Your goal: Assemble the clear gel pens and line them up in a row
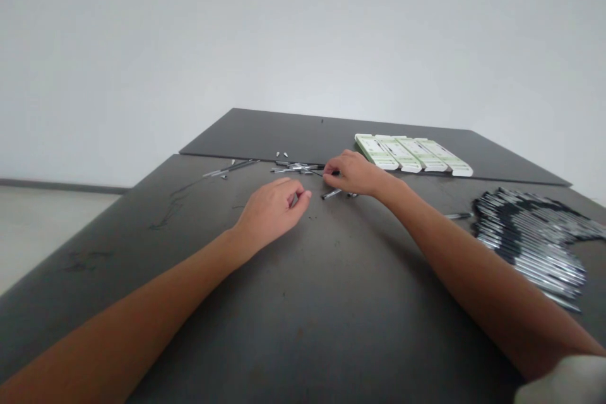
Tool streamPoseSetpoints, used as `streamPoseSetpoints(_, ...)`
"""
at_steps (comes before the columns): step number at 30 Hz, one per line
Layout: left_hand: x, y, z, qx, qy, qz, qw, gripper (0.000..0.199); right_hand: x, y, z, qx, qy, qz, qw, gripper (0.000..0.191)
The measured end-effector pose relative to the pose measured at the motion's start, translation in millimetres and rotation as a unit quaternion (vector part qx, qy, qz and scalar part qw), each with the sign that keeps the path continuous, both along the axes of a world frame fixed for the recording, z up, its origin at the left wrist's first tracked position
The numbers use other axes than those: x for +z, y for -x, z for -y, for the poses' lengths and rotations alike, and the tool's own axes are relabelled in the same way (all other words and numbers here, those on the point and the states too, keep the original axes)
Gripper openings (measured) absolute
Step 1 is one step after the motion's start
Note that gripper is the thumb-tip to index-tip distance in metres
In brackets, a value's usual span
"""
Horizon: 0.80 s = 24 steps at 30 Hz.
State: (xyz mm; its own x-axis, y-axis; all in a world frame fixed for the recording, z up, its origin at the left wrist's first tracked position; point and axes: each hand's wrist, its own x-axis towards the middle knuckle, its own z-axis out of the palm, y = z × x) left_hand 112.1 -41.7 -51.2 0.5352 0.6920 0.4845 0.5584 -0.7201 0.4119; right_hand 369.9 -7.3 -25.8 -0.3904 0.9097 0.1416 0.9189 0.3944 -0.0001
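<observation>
My left hand (274,208) hovers over the middle of the dark table (303,303), its fingers curled and thumb near the index finger; whether anything small is between them is hidden. Farther forward and to the right, my right hand (348,172) reaches down with bent fingers at a small scatter of pen parts (296,167). What its fingertips touch is too small to make out. A short clear and black pen piece (331,194) lies just below that hand. Thin rods (231,168) rest to the left of the scatter.
Many pens (534,233) lie side by side in a curved row at the right, under and beyond my right forearm. Green and white flat boxes (411,154) lie at the back right. Two small tips (281,154) sit behind the scatter, near the table seam.
</observation>
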Motion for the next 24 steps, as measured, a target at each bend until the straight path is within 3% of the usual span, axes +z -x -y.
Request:
streamPoseSetpoints(5, -2.1, 0.2, -2.6, -0.004, -0.001, 0.007, 1.000, 0.026, -1.7, 2.8, 0.4, -0.011, -0.024, -0.090, 0.996, 0.019)
streamPoseSetpoints(11, -7.2, -1.6, -4.2, 0.000, 0.006, 0.038, 0.999, 0.026, 1.5, 6.1, 2.8, -0.079, -0.046, -0.247, 0.965, 0.027)
streamPoseSetpoints(16, -7.0, -2.9, -2.7, 0.061, -0.020, 0.129, 0.990, 0.014, 14.5, 7.7, 6.7, -0.056, 0.024, -0.303, 0.951, 0.027)
streamPoseSetpoints(19, -2.2, 0.8, -6.3, 0.087, -0.097, 0.179, 0.975, 0.045, 33.2, 12.3, 18.9, 0.000, 0.111, -0.284, 0.952, 0.020)
streamPoseSetpoints(22, 2.8, 6.5, -12.3, 0.023, -0.166, 0.110, 0.980, 0.037, 52.9, 21.2, 36.9, 0.041, 0.169, -0.252, 0.952, 0.015)
streamPoseSetpoints(24, 4.6, 9.1, -14.7, -0.036, -0.154, 0.037, 0.987, 0.028, 62.2, 27.5, 47.4, 0.057, 0.172, -0.229, 0.956, 0.016)
